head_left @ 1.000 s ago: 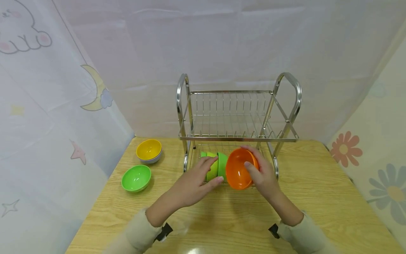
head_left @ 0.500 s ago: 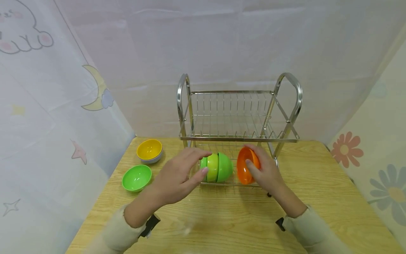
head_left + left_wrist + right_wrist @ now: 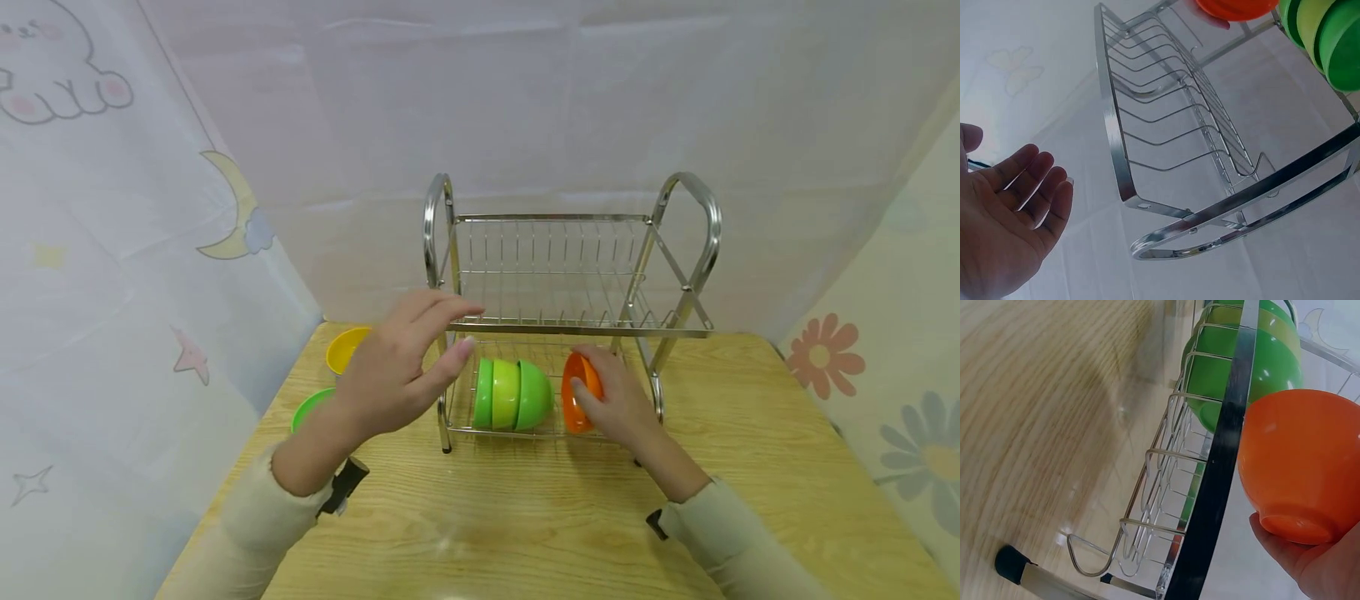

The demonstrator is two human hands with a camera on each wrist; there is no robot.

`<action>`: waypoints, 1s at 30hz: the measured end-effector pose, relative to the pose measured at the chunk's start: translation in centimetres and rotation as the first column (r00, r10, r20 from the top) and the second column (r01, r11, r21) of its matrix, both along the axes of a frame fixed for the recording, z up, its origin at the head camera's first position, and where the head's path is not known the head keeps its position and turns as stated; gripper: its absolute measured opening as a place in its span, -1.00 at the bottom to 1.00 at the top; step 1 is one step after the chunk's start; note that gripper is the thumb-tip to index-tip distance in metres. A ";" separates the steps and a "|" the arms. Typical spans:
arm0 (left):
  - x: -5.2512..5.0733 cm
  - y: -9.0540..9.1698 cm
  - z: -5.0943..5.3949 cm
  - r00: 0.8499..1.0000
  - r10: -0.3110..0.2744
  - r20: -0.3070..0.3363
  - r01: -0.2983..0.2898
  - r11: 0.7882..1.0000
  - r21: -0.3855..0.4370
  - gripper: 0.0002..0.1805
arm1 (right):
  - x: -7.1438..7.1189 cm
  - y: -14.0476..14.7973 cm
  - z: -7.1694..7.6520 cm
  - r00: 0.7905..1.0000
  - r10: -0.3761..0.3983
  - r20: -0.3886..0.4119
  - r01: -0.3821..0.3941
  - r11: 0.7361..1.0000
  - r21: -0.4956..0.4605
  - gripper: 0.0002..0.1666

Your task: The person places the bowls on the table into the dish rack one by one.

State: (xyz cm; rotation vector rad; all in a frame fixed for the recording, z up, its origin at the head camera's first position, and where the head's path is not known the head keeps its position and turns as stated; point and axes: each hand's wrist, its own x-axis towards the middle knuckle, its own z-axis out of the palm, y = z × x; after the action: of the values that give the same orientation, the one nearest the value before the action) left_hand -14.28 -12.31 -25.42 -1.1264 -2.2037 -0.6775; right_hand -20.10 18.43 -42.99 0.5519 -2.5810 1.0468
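My right hand (image 3: 621, 402) grips an orange bowl (image 3: 573, 417), thumb inside and fingers behind it. The bowl is tipped on its side at the right part of the metal dish rack's (image 3: 577, 331) lower tier. To its left, a green bowl (image 3: 536, 397), a yellow-green bowl (image 3: 506, 395) and another green bowl (image 3: 483, 395) stand on edge in a row, apart from the orange one. In the right wrist view the orange bowl (image 3: 1304, 456) shows its outside and foot. My left hand (image 3: 397, 367) hovers left of the rack, fingers extended, holding nothing.
A yellow bowl (image 3: 343, 348) and a green bowl (image 3: 309, 408) sit on the wooden table (image 3: 487, 517) at the left, partly hidden by my left hand and forearm. The rack's upper tier overhangs the lower one, with curved side rails. A cloth backdrop (image 3: 540, 100) hangs behind.
My right hand has carried the orange bowl rightward and turned it more onto its edge at the lower tier. My left hand has left the green bowls, moving left and up.
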 end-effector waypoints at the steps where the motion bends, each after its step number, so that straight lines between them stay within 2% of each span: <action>1: -0.3 0.0 0.3 1.000 0.001 -0.012 -0.001 1.000 0.004 -0.34 | -0.1 -0.1 -0.1 1.000 0.001 0.007 -0.001 1.000 0.005 -0.44; 9: -2.9 0.2 1.7 0.995 0.053 -0.088 -0.052 0.998 0.021 -0.52 | -0.6 -0.8 -0.7 0.999 -0.003 0.034 0.001 0.999 0.036 -0.41; 18: -5.9 0.0 2.7 0.987 0.111 -0.117 -0.110 0.994 0.022 -0.56 | -1.1 -1.2 -1.4 0.995 0.011 0.103 -0.015 0.999 0.032 -0.38; 25: -8.2 -0.2 3.4 0.977 0.170 -0.125 -0.167 0.985 0.036 -0.60 | -1.4 -1.7 -1.6 0.996 0.017 0.093 -0.022 0.998 0.052 -0.40; 30: -9.7 -0.3 3.6 0.971 0.205 -0.123 -0.204 0.979 0.027 -0.61 | -1.6 -2.0 -1.9 0.993 0.018 0.113 -0.025 0.998 0.062 -0.40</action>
State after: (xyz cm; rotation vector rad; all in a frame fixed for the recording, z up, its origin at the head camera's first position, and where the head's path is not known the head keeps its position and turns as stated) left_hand -23.95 -12.63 -21.82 -0.8935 -2.1659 -0.5182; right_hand -21.70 16.42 -44.88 0.5521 -2.7201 1.0331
